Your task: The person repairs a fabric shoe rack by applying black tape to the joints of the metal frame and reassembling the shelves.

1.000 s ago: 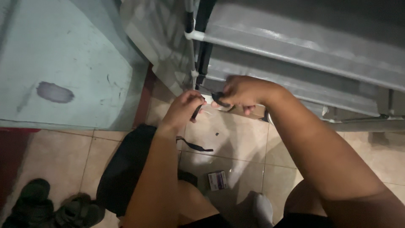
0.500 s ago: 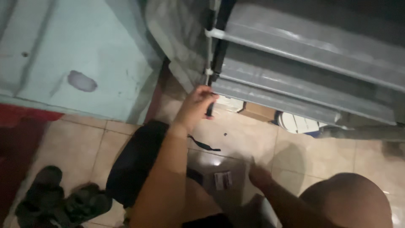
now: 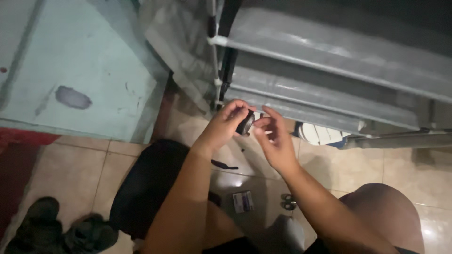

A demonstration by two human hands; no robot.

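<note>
Spanning the upper frame, a grey metal rack (image 3: 339, 61) stands over tan floor tiles (image 3: 367, 164). Left hand (image 3: 226, 124) pinches a small dark roll (image 3: 245, 123) in closed fingertips; right hand (image 3: 275, 141), fingers spread, hovers just beside it.

Single head-worn view, looking steeply down, close over both forearms; left hand (image 3: 225, 123) and right hand (image 3: 274, 141) mid-frame, tiled floor (image 3: 362, 164) below.

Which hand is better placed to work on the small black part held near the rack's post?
Probably the right hand: its fingertips are open and free beside the small black part, while the left hand already has its grip around it, holding it steady.
</note>
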